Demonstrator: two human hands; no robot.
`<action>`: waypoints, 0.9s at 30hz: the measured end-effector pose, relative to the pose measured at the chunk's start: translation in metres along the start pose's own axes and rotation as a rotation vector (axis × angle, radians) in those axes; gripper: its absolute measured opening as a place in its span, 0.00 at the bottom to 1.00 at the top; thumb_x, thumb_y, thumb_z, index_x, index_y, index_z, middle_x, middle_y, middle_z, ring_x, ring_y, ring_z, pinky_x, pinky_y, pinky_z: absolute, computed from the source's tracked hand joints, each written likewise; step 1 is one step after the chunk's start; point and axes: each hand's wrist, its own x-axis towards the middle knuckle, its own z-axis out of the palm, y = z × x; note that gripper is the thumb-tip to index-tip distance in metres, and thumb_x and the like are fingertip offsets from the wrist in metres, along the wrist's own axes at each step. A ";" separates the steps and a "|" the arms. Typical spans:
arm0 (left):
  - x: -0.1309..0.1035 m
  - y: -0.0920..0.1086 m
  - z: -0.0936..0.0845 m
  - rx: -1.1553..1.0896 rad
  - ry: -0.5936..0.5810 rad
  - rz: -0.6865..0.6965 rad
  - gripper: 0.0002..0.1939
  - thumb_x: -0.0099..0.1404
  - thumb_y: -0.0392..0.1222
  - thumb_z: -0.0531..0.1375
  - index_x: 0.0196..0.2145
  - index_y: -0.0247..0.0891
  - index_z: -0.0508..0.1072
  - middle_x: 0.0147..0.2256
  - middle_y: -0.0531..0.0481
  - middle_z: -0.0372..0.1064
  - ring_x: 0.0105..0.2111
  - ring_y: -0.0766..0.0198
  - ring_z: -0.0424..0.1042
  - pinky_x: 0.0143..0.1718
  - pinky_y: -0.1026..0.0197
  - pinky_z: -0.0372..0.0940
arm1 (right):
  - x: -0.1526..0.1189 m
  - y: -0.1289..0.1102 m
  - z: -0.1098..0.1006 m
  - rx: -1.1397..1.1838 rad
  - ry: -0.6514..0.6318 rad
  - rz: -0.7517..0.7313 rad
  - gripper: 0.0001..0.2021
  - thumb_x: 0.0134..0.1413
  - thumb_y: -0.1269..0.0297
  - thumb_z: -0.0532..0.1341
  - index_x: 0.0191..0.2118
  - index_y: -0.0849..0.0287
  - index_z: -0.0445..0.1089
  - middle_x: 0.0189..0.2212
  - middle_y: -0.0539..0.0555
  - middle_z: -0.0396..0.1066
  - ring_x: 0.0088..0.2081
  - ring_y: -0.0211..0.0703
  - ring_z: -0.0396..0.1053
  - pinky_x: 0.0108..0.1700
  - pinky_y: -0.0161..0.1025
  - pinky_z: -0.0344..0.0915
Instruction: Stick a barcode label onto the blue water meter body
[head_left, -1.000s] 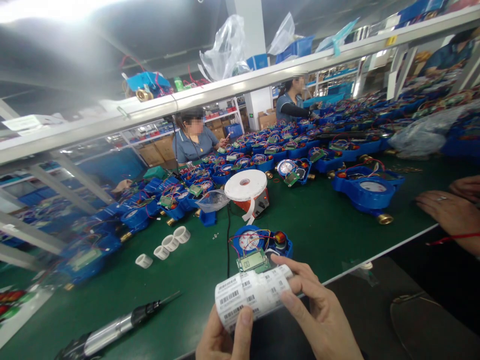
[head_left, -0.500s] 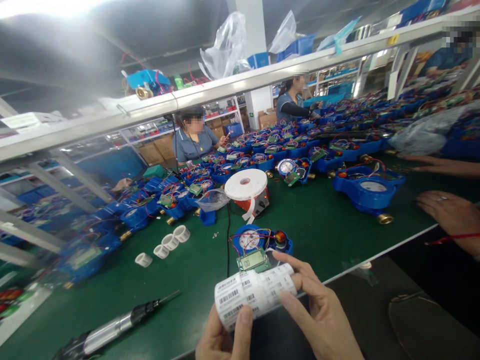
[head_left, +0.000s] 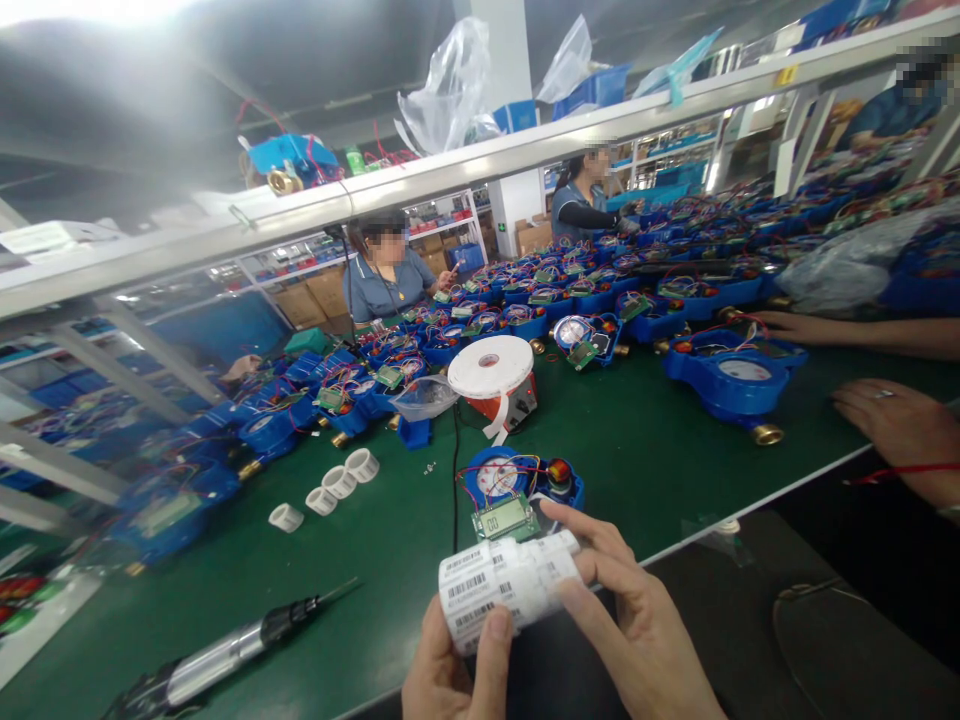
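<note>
Both the left hand and right hand grip the label roll above the table edge. A loose grip could let it unspool or drop.

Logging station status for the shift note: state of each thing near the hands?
Barcode label roll: held off the bench in both hands.
Left hand: thumb on the roll's left end.
Right hand: fingers on the roll's right end.
Blue meter: on the mat, cover off, wires exposed, display board loose in front.
Electric screwdriver: lying on the mat, untouched.
White tape reel: flat on its stand.
</note>
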 end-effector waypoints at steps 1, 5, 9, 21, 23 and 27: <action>0.001 0.001 0.000 -0.028 0.005 -0.027 0.27 0.48 0.57 0.70 0.40 0.35 0.75 0.34 0.48 0.77 0.34 0.66 0.75 0.38 0.75 0.67 | 0.000 0.001 -0.001 -0.004 0.012 -0.009 0.14 0.62 0.54 0.57 0.28 0.55 0.69 0.59 0.51 0.60 0.58 0.57 0.57 0.58 0.54 0.52; 0.006 0.005 0.000 -0.124 -0.008 -0.152 0.32 0.47 0.56 0.71 0.43 0.33 0.72 0.35 0.45 0.77 0.35 0.62 0.76 0.37 0.71 0.70 | 0.000 0.006 -0.006 -0.005 0.085 -0.056 0.10 0.63 0.55 0.56 0.33 0.53 0.69 0.58 0.51 0.59 0.57 0.55 0.57 0.56 0.50 0.52; 0.007 0.010 0.003 -0.161 -0.044 -0.192 0.30 0.47 0.55 0.71 0.43 0.32 0.72 0.36 0.42 0.77 0.38 0.55 0.76 0.39 0.64 0.72 | -0.002 0.008 -0.006 0.002 0.080 -0.058 0.05 0.63 0.59 0.57 0.38 0.53 0.65 0.49 0.52 0.63 0.50 0.48 0.63 0.51 0.42 0.58; 0.005 0.018 0.003 -0.036 -0.129 -0.127 0.28 0.49 0.55 0.70 0.41 0.33 0.73 0.37 0.43 0.77 0.36 0.57 0.76 0.37 0.65 0.71 | -0.003 0.005 0.003 0.117 0.016 0.072 0.16 0.61 0.58 0.60 0.52 0.51 0.58 0.38 0.50 0.69 0.41 0.44 0.69 0.44 0.38 0.64; 0.004 0.019 0.003 -0.010 -0.125 -0.111 0.28 0.49 0.55 0.70 0.41 0.33 0.72 0.37 0.44 0.77 0.35 0.59 0.76 0.35 0.67 0.71 | -0.001 0.000 0.002 0.210 0.006 0.099 0.16 0.62 0.57 0.59 0.52 0.51 0.56 0.37 0.50 0.70 0.38 0.42 0.69 0.41 0.36 0.64; 0.004 0.020 0.003 0.018 -0.121 -0.109 0.28 0.50 0.55 0.69 0.42 0.33 0.71 0.38 0.45 0.77 0.36 0.60 0.76 0.37 0.68 0.70 | 0.005 -0.006 0.000 0.345 -0.033 0.196 0.18 0.62 0.56 0.59 0.52 0.53 0.53 0.42 0.53 0.71 0.38 0.43 0.71 0.42 0.39 0.67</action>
